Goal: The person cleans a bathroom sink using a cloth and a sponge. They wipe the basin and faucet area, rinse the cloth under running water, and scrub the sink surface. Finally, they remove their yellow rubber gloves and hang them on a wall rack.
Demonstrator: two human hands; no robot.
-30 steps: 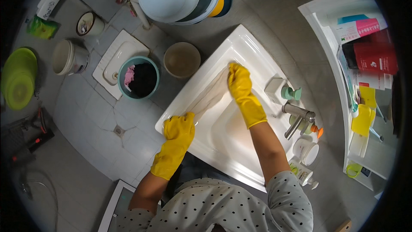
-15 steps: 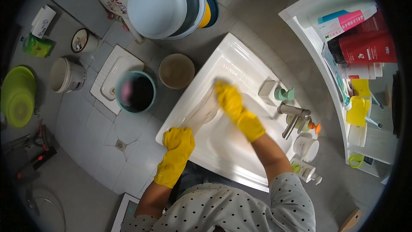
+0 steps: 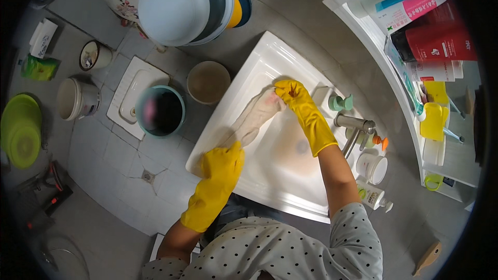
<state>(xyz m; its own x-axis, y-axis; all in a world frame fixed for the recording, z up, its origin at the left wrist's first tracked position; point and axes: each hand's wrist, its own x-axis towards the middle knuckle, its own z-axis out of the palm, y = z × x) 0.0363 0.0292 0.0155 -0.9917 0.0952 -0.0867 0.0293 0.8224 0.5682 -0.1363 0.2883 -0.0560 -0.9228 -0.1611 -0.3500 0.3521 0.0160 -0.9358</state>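
Both of my hands wear yellow rubber gloves. A wet beige cloth (image 3: 254, 119), long and narrow like a sock, lies stretched along the left rim of the white sink (image 3: 306, 75). My left hand (image 3: 222, 163) is closed on its near end at the sink's left corner. At the far end my right hand (image 3: 294, 98) grips the cloth, where a pinkish stain shows beside the fingers. Cloudy brownish water (image 3: 290, 161) lies in the bowl. The metal faucet (image 3: 355, 124) stands right of my right forearm.
A green-topped pump bottle (image 3: 340, 103), a white jar (image 3: 372, 168) and a lotion bottle (image 3: 373, 195) line the sink's right edge. To the left stand a teal bucket (image 3: 179, 124) with dark contents and a beige bucket (image 3: 208, 82). Stacked basins (image 3: 174, 8) are behind; a shelf (image 3: 358, 26) curves at right.
My right hand, blurred before over the cloth, has shifted right and now grips its far end. More of the cloth shows, drawn out between my hands. The view has shifted slightly.
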